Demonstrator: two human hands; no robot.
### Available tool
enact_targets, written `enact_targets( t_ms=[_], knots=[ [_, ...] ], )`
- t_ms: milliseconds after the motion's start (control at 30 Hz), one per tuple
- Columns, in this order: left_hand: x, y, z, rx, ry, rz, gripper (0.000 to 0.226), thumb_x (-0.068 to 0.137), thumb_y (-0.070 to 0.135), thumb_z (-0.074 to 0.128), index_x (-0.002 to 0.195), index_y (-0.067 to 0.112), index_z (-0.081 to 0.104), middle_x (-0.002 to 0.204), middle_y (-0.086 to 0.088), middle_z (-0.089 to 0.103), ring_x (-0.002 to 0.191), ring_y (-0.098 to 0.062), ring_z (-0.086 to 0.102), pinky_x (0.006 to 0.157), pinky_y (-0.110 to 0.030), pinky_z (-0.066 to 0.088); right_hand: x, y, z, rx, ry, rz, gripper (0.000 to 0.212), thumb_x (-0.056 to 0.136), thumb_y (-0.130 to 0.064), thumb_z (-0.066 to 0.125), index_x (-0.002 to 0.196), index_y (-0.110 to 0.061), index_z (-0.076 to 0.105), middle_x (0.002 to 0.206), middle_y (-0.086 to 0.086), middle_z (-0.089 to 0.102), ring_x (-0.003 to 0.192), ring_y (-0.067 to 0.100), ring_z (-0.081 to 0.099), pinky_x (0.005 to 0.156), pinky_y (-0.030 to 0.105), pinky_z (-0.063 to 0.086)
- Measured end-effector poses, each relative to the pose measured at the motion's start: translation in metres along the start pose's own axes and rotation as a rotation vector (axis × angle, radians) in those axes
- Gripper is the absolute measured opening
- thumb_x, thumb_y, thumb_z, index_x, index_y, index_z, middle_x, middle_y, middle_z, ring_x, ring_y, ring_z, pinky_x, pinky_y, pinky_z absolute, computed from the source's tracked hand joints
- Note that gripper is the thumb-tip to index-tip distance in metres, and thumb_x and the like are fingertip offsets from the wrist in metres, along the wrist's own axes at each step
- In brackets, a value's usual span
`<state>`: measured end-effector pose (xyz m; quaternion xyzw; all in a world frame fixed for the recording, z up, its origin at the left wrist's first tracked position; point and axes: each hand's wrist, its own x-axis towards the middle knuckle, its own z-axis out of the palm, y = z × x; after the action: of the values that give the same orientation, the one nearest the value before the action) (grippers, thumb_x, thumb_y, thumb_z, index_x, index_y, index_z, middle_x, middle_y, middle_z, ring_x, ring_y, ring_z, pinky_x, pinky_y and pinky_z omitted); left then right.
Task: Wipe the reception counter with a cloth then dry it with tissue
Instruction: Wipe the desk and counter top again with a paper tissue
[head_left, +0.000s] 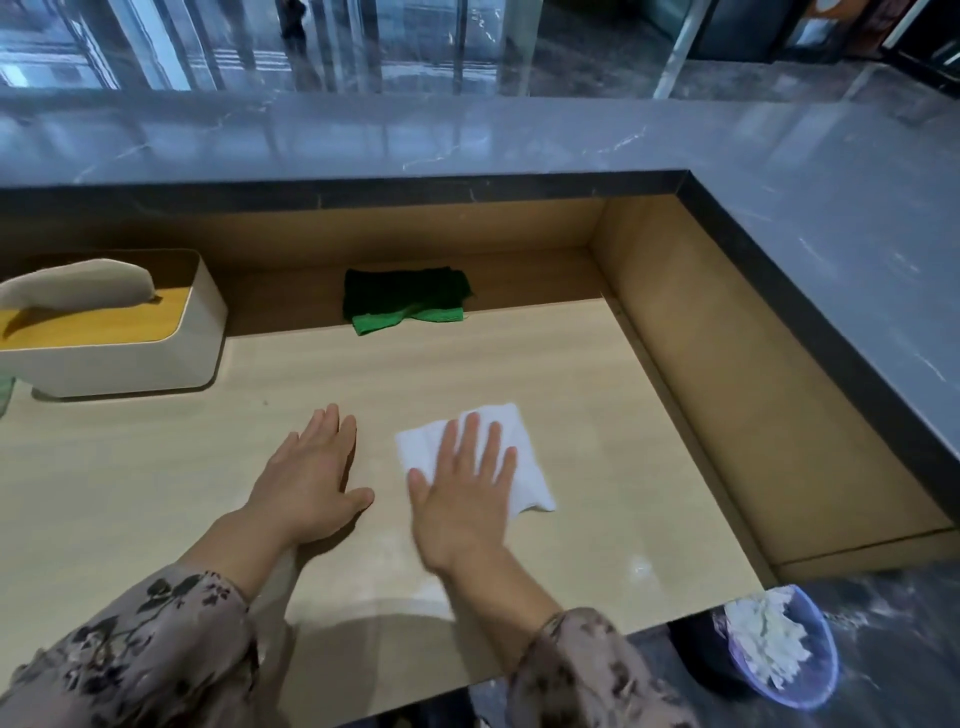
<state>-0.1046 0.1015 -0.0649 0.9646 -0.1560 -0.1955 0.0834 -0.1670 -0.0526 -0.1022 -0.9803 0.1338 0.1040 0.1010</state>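
Drying is in hand: the right hand (462, 493) presses flat, fingers spread, on the white folded tissue (524, 457), left hand (311, 483) resting empty beside it; next, sweep it toward the folded green cloth (408, 301) beyond

Ahead of both hands the tabletop (467, 358) lies bare up to the green cloth (408, 301) at the back wall. Left of the left hand (311, 478) the way is open — only the tissue box (119, 332) blocks the far-left corner. Right of the right hand (462, 493), a wooden side wall (737, 374) closes the path.
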Motion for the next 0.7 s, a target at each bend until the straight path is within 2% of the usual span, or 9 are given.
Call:
enact_targets(
  t_ms=[67, 133, 167, 233, 300, 433, 467, 567, 700],
  knots=[
    [-0.002, -0.001, -0.001, 0.043, -0.032, 0.010, 0.093, 0.086, 0.045, 0.057, 0.153, 0.015, 0.000, 0.161, -0.004, -0.009, 0.148, -0.017, -0.008, 0.120, -0.036, 0.006, -0.019, -0.022, 0.011, 0.018, -0.019, -0.073, 0.070, 0.095, -0.049, -0.011, 0.150, -0.009, 0.008, 0.159, 0.015, 0.003, 0.147, 0.039, -0.003, 0.113, 0.056, 0.000],
    [-0.006, 0.001, -0.002, 0.078, -0.078, 0.003, 0.095, 0.084, 0.043, 0.058, 0.153, 0.014, -0.002, 0.161, -0.004, -0.010, 0.148, -0.017, -0.008, 0.120, -0.037, 0.004, -0.029, -0.024, 0.014, 0.007, -0.052, -0.152, 0.067, 0.098, -0.047, -0.008, 0.148, -0.012, 0.018, 0.158, 0.012, 0.012, 0.147, 0.036, 0.006, 0.113, 0.055, 0.002],
    [-0.007, 0.002, -0.002, 0.090, -0.098, -0.007, 0.097, 0.084, 0.044, 0.059, 0.153, 0.014, -0.003, 0.161, -0.004, -0.010, 0.148, -0.017, -0.008, 0.119, -0.037, 0.003, -0.028, -0.016, 0.012, -0.023, -0.033, -0.193, 0.063, 0.099, -0.045, -0.005, 0.150, -0.014, 0.015, 0.159, 0.010, 0.009, 0.148, 0.033, 0.004, 0.115, 0.052, -0.001],
    [-0.011, 0.006, -0.002, 0.113, -0.137, -0.020, 0.104, 0.080, 0.048, 0.061, 0.153, 0.014, -0.005, 0.161, -0.003, -0.011, 0.148, -0.016, -0.009, 0.120, -0.037, 0.002, -0.022, 0.006, 0.007, -0.089, 0.026, -0.264, 0.062, 0.095, -0.044, -0.003, 0.150, -0.018, -0.006, 0.160, 0.005, -0.010, 0.146, 0.025, -0.017, 0.117, 0.046, -0.015],
    [-0.014, 0.010, 0.000, 0.122, -0.168, -0.036, 0.111, 0.077, 0.054, 0.064, 0.152, 0.014, -0.007, 0.160, -0.003, -0.013, 0.148, -0.016, -0.009, 0.120, -0.037, 0.002, -0.014, 0.037, -0.001, -0.075, -0.009, -0.230, 0.063, 0.088, -0.046, -0.009, 0.146, -0.023, -0.021, 0.156, 0.000, -0.027, 0.138, 0.020, -0.033, 0.113, 0.041, -0.023],
    [-0.019, 0.018, 0.005, 0.143, -0.158, -0.042, 0.120, 0.069, 0.063, 0.068, 0.152, 0.014, -0.005, 0.161, -0.002, -0.009, 0.148, -0.017, -0.005, 0.120, -0.038, 0.005, -0.004, 0.119, -0.019, -0.084, 0.032, -0.011, 0.081, 0.076, -0.053, -0.023, 0.151, -0.022, -0.016, 0.152, -0.001, -0.029, 0.146, 0.025, -0.021, 0.116, 0.042, -0.014],
    [-0.020, 0.019, 0.006, 0.151, -0.149, -0.038, 0.121, 0.068, 0.064, 0.068, 0.152, 0.014, -0.003, 0.160, -0.003, -0.006, 0.148, -0.017, -0.003, 0.120, -0.038, 0.007, -0.004, 0.140, -0.024, -0.084, 0.036, 0.048, 0.080, 0.079, -0.054, -0.021, 0.151, -0.022, -0.015, 0.156, 0.001, -0.026, 0.146, 0.026, -0.018, 0.117, 0.042, -0.011],
    [-0.026, 0.024, 0.007, 0.168, -0.132, -0.027, 0.121, 0.064, 0.066, 0.068, 0.151, 0.013, 0.002, 0.157, -0.005, 0.006, 0.146, -0.019, 0.009, 0.118, -0.038, 0.015, -0.005, 0.188, -0.037, -0.072, 0.040, 0.173, 0.063, 0.099, -0.048, 0.003, 0.153, -0.020, -0.011, 0.160, 0.006, -0.016, 0.147, 0.027, -0.014, 0.120, 0.044, -0.005],
    [-0.038, 0.023, 0.011, 0.178, -0.161, -0.052, 0.124, 0.063, 0.065, 0.069, 0.151, 0.014, -0.001, 0.158, -0.004, 0.003, 0.147, -0.018, 0.008, 0.118, -0.037, 0.017, -0.006, 0.191, -0.037, -0.042, 0.032, 0.229, 0.061, 0.102, -0.044, 0.009, 0.153, -0.016, -0.011, 0.160, 0.008, -0.016, 0.147, 0.027, -0.015, 0.120, 0.045, -0.006]
  ],
)
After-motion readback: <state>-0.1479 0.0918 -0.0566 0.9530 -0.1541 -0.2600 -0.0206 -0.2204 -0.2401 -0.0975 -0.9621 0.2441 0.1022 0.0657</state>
